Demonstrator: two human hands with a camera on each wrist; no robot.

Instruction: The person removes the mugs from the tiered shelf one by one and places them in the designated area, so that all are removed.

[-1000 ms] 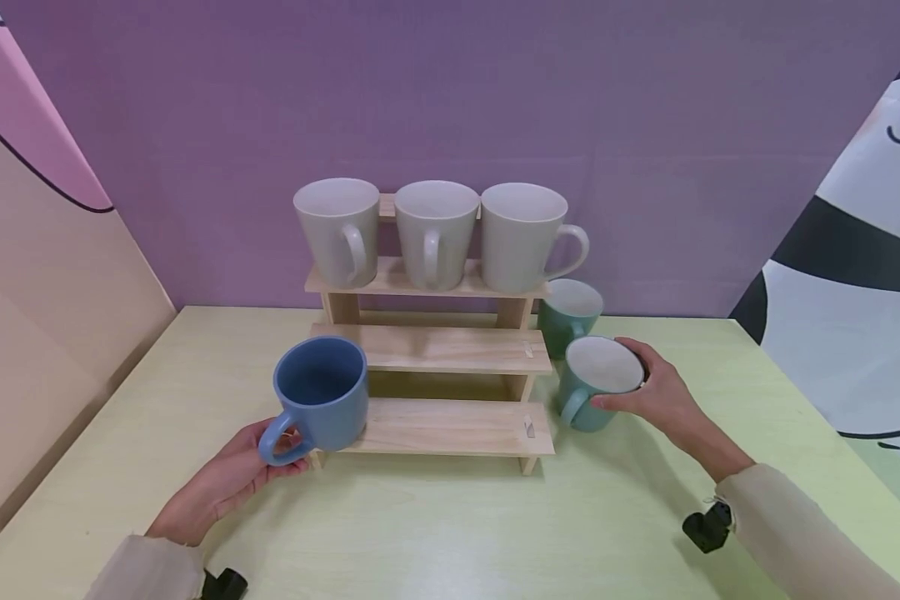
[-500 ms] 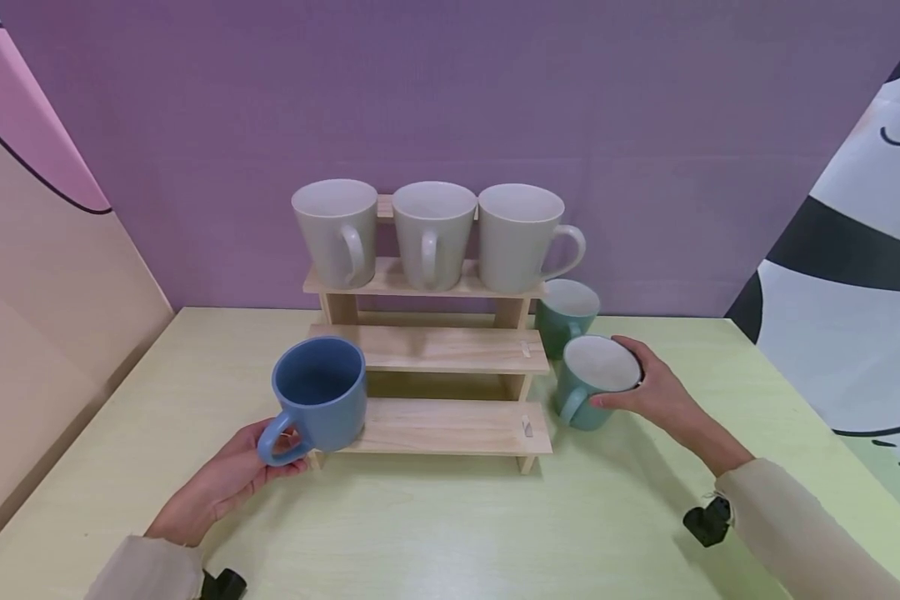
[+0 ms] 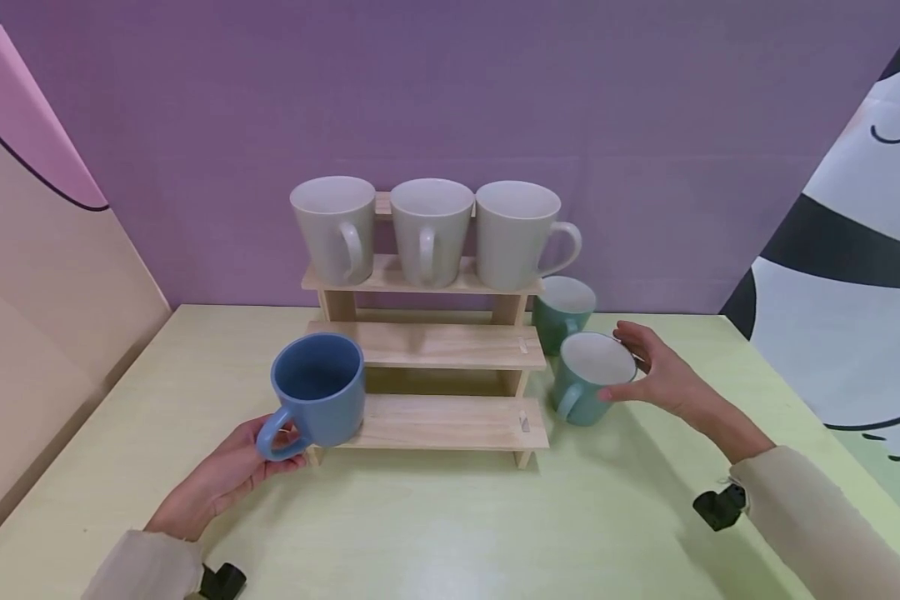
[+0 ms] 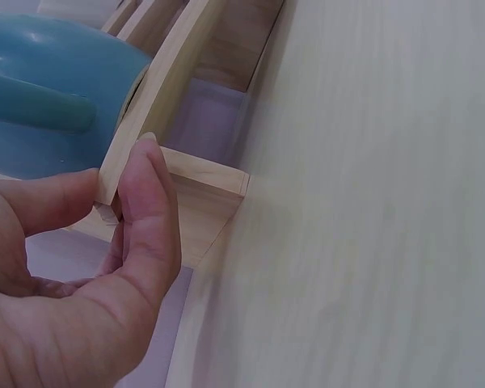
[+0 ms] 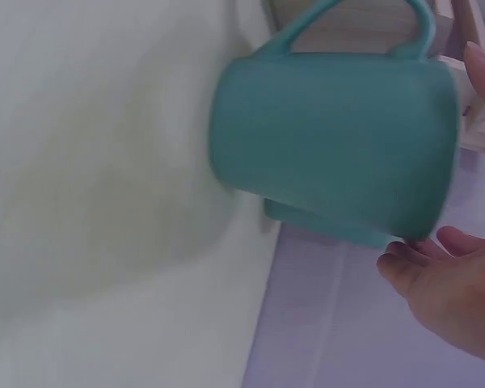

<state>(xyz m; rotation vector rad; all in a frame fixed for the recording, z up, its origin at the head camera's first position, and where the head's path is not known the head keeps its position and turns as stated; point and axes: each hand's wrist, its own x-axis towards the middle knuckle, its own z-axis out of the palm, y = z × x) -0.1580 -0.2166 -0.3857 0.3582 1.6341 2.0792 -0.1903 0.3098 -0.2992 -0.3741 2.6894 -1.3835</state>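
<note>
A blue mug (image 3: 318, 392) sits at the left end of the lowest step of a wooden tiered shelf (image 3: 450, 423). Behind its handle, my left hand (image 3: 228, 471) pinches the end of that step's board; the left wrist view shows the thumb above the board (image 4: 137, 129) and fingers beneath. To the right of the shelf, a teal mug (image 3: 596, 379) with a pale interior stands on the table. My right hand (image 3: 663, 375) is spread around its rim, thumb in front and fingers behind, with gaps visible in the right wrist view (image 5: 461, 283).
Three white mugs (image 3: 333, 233) stand in a row on an upper step. Another teal mug (image 3: 562, 312) is behind the near one, close to the shelf's right side. A purple backdrop (image 3: 450, 83) rises along the back edge of the pale table (image 3: 450, 533).
My right hand's fingers have loosened from the teal mug and lifted slightly, while the mug stays standing. My left hand and the blue mug have kept their places.
</note>
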